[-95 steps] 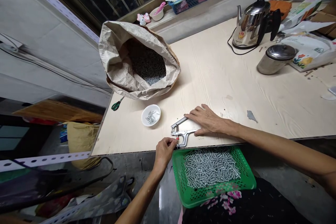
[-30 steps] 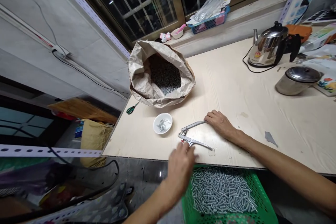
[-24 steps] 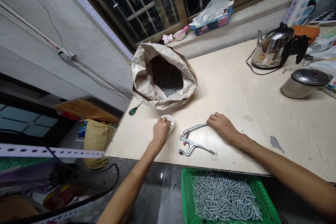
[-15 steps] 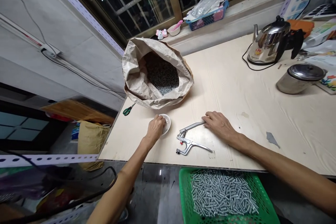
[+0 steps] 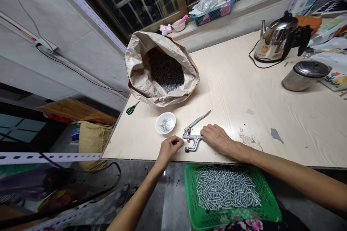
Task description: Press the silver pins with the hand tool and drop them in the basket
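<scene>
A metal plier-like press tool [image 5: 193,133] lies near the front edge of the pale wooden table [image 5: 244,94], its upper handle raised. My right hand [image 5: 217,139] rests on its lower handle and holds it down. My left hand [image 5: 170,148] is pinched at the tool's jaw on something too small to make out. A small white bowl [image 5: 165,123] with several small metal pieces stands just left of the tool.
A paper sack [image 5: 159,68] full of dark metal parts stands behind the bowl, green scissors [image 5: 132,108] to its left. A green basket [image 5: 230,195] of silver pins sits below the table edge. A kettle [image 5: 273,38] and a steel pot [image 5: 306,75] are far right.
My left hand left the white bowl and came to the tool's jaw. My right hand slid from the upper handle's end down onto the lower handle.
</scene>
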`<act>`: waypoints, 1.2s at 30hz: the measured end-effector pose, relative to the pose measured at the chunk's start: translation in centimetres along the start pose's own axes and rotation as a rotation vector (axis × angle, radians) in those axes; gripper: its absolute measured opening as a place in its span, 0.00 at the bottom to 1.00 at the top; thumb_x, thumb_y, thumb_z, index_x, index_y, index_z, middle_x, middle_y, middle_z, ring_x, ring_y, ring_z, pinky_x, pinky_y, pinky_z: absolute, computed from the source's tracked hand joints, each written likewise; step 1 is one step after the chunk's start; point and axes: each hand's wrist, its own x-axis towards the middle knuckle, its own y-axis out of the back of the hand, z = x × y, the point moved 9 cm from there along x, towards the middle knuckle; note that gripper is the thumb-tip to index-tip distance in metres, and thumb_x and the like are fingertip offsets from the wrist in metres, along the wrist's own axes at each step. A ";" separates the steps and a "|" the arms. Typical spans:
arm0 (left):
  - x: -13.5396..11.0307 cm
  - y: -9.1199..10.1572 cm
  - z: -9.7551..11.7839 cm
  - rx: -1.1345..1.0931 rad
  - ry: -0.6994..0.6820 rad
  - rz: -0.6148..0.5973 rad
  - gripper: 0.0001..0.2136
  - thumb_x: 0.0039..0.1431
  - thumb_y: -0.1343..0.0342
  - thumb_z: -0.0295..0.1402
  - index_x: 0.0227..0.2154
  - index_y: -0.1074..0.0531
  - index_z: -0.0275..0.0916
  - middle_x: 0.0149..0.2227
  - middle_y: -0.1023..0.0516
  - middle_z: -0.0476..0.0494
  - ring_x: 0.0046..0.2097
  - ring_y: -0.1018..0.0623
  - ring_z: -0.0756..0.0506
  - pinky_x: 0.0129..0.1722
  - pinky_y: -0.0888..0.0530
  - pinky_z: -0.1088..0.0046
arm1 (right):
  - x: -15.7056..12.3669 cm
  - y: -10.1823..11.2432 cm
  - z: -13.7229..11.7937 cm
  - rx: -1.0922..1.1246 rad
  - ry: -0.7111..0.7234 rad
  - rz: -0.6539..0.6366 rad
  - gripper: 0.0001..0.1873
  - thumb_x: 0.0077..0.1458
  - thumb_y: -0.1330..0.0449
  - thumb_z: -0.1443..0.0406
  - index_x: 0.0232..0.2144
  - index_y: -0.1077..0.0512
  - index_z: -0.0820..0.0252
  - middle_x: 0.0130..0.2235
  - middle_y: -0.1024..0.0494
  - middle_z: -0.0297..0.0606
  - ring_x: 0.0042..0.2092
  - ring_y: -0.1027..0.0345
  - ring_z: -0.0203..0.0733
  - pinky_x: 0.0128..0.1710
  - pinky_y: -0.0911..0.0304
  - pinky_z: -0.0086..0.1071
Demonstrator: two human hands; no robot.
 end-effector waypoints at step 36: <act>-0.6 -2.5 -1.7 -0.457 0.124 0.015 0.20 0.40 0.37 0.48 0.26 0.23 0.31 0.19 0.28 0.49 0.23 0.33 0.52 0.25 0.37 0.76 | -2.1 0.4 -0.2 -0.105 0.102 0.230 0.07 0.60 0.48 0.72 0.29 0.35 0.60 0.32 0.31 0.36 0.33 0.44 0.41 0.34 0.53 0.35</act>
